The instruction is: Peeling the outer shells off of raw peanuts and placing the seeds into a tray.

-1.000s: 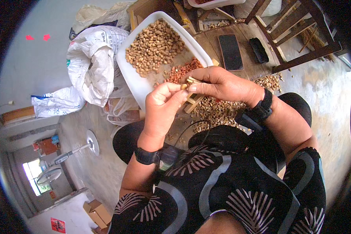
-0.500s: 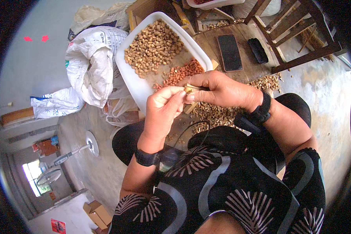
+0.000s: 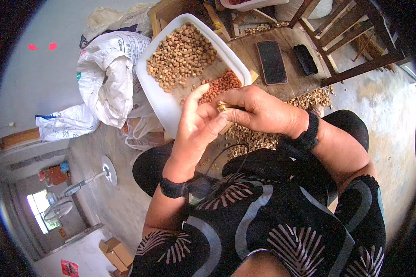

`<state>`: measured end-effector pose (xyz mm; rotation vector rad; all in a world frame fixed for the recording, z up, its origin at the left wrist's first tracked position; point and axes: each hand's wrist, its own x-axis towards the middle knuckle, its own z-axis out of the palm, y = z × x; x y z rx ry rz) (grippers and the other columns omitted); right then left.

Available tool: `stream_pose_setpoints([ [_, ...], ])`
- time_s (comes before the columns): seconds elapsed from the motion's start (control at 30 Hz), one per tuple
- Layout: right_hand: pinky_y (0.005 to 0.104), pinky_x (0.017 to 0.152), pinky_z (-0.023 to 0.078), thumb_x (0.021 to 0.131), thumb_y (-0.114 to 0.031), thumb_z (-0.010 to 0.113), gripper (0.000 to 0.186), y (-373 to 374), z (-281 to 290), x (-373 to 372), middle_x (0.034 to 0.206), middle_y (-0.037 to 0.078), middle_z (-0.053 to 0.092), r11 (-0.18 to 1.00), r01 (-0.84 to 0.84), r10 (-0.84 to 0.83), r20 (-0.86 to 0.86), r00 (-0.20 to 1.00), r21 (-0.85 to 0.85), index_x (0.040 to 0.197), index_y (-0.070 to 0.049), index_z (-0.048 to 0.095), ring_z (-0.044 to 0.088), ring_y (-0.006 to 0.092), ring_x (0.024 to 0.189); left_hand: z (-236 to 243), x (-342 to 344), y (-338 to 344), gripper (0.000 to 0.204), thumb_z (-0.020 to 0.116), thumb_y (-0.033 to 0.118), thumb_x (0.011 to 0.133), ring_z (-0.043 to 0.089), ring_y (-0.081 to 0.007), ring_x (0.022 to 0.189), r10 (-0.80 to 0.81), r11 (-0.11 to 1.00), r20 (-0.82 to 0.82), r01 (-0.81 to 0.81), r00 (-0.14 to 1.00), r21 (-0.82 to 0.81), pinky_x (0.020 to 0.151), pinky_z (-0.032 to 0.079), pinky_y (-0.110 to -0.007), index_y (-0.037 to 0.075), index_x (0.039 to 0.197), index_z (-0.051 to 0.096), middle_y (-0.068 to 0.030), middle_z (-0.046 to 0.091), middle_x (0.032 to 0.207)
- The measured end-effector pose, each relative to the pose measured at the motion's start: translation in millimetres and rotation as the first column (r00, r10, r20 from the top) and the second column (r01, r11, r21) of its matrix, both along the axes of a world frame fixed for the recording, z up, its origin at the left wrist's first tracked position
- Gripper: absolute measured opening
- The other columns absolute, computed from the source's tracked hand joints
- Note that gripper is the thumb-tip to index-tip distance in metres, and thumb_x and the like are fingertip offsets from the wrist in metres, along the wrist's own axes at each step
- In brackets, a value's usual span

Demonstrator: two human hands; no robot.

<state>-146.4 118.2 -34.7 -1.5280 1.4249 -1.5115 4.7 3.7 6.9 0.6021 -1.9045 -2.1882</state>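
A pale, cracked peanut shell (image 3: 223,106) is pinched between the thumb and fingers of my right hand (image 3: 268,111). Close beside it, my left hand (image 3: 195,131) is open, palm up, with its forefinger raised and its thumb tip near the shell. Whether the left palm holds a kernel I cannot make out. Beyond both hands stands a white plastic tub (image 3: 158,102). Unshelled peanuts (image 3: 180,53) are heaped in its far left part, and red shelled kernels (image 3: 224,81) lie in its near right corner, partly behind my fingers.
Empty peanut shells (image 3: 252,138) are piled below my right hand, with more scattered to the right. A phone (image 3: 272,62) and a black tray (image 3: 305,60) lie on a wooden board, beside a wooden chair (image 3: 351,41). White woven sacks (image 3: 108,78) slump left of the tub.
My left hand has opened from a pinch at the peanut, its forefinger now raised and its palm turned up. The right hand keeps its hold, nearly in place.
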Motion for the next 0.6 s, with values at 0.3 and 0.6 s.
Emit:
stream_pose_setpoints([
  [0.3, 0.0410, 0.076, 0.049, 0.088, -0.020, 0.059, 0.029, -0.1, 5.1, 1.3, 0.092, 0.022, 0.063, 1.000, -0.006, 0.003, -0.101, 0.995, -0.021, 0.108, 0.002, 0.058, 0.061, 0.0387, 0.087, 0.2, -3.6, 3.0, 0.049, 0.064, 0.017, 0.088, 0.044, -0.0006, 0.068, -0.077, 0.986, 0.034, 0.071, 0.996, 0.152, 0.051, 0.033, -0.013, 0.004, 0.130, 0.041, 0.0018, 0.052, 0.095],
  [0.6, 0.0451, 0.076, 0.049, 0.088, -0.025, 0.057, 0.034, 2.2, 10.7, 0.8, 0.095, 0.023, 0.063, 0.997, -0.047, 0.057, -0.182, 0.982, 0.060, 0.113, -0.002, 0.057, 0.060, 0.0401, 0.091, -9.2, -4.5, -13.1, 0.027, 0.062, 0.012, 0.088, 0.046, -0.0018, 0.063, -0.014, 0.924, 0.112, -0.030, 0.994, 0.380, 0.047, 0.033, -0.013, 0.001, 0.112, 0.055, 0.0015, 0.056, 0.083],
])
